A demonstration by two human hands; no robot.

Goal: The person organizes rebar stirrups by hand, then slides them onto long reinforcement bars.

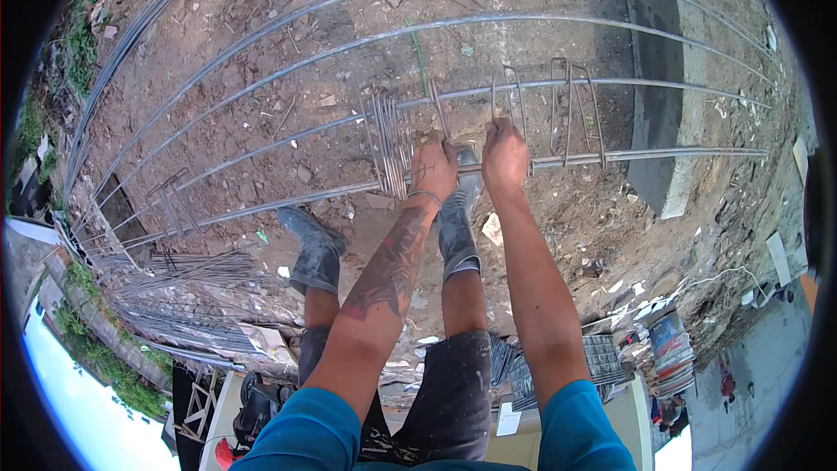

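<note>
Long steel reinforcing bars [645, 155] run left to right in front of me, with wire stirrups hung around the nearer ones. My left hand [433, 166] is closed round a stirrup [438, 106], just right of a tight bunch of stirrups [390, 141]. Beside it, my right hand [505, 155] is closed on another stirrup [521, 101] at the near bar. Fingers hide the lower parts of both stirrups. Farther right, spaced stirrups [571, 113] stand on the same bars, and a few more [174, 201] hang near the left end.
My grey boots [316, 249] stand on dirt strewn with stones and scraps. More bars [126, 57] curve along the far left, and a pile of loose rods [187, 272] lies at the lower left. A concrete strip with a dark side [656, 96] lies under the bars at right.
</note>
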